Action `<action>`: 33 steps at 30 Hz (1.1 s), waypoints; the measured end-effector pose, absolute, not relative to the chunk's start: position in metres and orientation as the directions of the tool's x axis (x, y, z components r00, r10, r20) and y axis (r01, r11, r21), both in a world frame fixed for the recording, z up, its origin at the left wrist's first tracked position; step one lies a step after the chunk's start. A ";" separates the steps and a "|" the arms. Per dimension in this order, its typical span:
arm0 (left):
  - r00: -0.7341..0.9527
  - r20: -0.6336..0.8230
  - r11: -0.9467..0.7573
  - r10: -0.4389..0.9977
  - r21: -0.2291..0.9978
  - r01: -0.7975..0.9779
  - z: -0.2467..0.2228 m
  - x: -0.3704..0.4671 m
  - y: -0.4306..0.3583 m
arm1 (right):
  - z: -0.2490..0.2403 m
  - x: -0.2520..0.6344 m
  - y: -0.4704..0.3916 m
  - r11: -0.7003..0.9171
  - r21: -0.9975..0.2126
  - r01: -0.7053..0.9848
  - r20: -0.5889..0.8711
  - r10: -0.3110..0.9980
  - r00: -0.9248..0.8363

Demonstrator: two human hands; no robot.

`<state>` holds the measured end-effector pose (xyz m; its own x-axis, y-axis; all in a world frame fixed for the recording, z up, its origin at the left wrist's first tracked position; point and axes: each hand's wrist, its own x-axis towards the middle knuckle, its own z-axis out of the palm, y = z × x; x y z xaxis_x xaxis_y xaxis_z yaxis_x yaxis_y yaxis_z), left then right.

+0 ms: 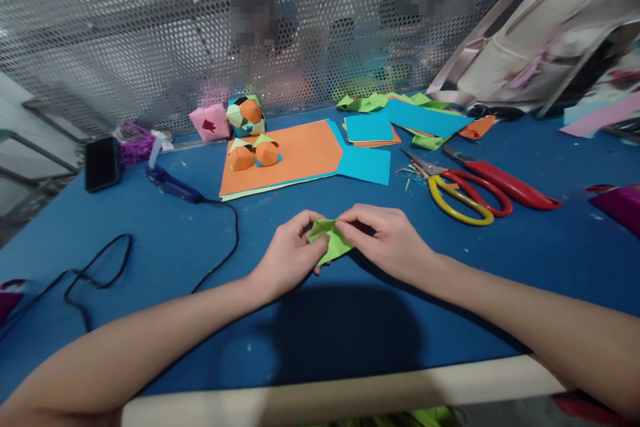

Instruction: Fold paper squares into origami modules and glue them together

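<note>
A small piece of folded green paper (334, 245) is held between both hands just above the blue table. My left hand (295, 250) grips its left side, thumb lying across the front and fingers behind. With thumb and index finger, my right hand (383, 237) pinches the paper's upper right edge. Beyond the hands lies a stack of orange sheets (300, 153) with blue and pale green paper under it. Two small folded paper pieces (255, 153) in orange, green and blue sit on the stack. Behind them is a multicoloured folded paper ball (247, 115).
Yellow-and-red-handled scissors (460, 197) and a red-handled tool (510, 183) lie right. Square blue sheets (370, 128) and green strips are at the back. A blue glue gun (173, 183) with a black cord and a phone (103, 163) lie left. A perforated metal panel (165, 33) stands behind.
</note>
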<state>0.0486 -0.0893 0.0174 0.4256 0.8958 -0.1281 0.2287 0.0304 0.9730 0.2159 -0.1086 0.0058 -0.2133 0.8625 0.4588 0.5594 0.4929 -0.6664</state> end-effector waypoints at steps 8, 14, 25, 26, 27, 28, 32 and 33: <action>0.464 -0.141 0.004 0.875 0.959 0.282 0.014 0.047 -0.088 | 0.004 0.215 -0.108 0.618 -0.607 0.500 0.580 0.774 -0.253; 0.499 -0.131 -0.050 0.856 0.942 0.333 0.013 0.046 -0.087 | 0.002 0.216 -0.109 0.638 -0.564 0.524 0.604 0.752 -0.265; 0.518 -0.108 -0.104 0.849 0.926 0.363 0.013 0.047 -0.088 | 0.004 0.216 -0.109 0.612 -0.595 0.521 0.577 0.777 -0.253; 0.520 -0.107 -0.110 0.847 0.923 0.368 0.014 0.047 -0.088 | 0.004 0.216 -0.109 0.614 -0.599 0.514 0.577 0.776 -0.255; 0.522 -0.103 -0.118 0.847 0.920 0.373 0.014 0.047 -0.088 | 0.004 0.216 -0.109 0.615 -0.603 0.508 0.576 0.776 -0.258; 0.524 -0.099 -0.127 0.846 0.917 0.378 0.014 0.047 -0.088 | 0.004 0.215 -0.109 0.617 -0.605 0.503 0.575 0.775 -0.260; 0.528 -0.080 -0.161 0.845 0.905 0.394 0.013 0.047 -0.088 | 0.005 0.214 -0.109 0.622 -0.602 0.501 0.577 0.772 -0.267; 0.530 -0.073 -0.172 0.845 0.901 0.398 0.013 0.047 -0.088 | 0.005 0.214 -0.109 0.623 -0.603 0.499 0.576 0.772 -0.267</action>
<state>0.0468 -0.0875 0.0129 0.5300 0.8448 -0.0730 0.3979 -0.1717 0.9012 0.2138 -0.1086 0.0048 -0.2674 0.7722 0.5763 0.4993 0.6226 -0.6025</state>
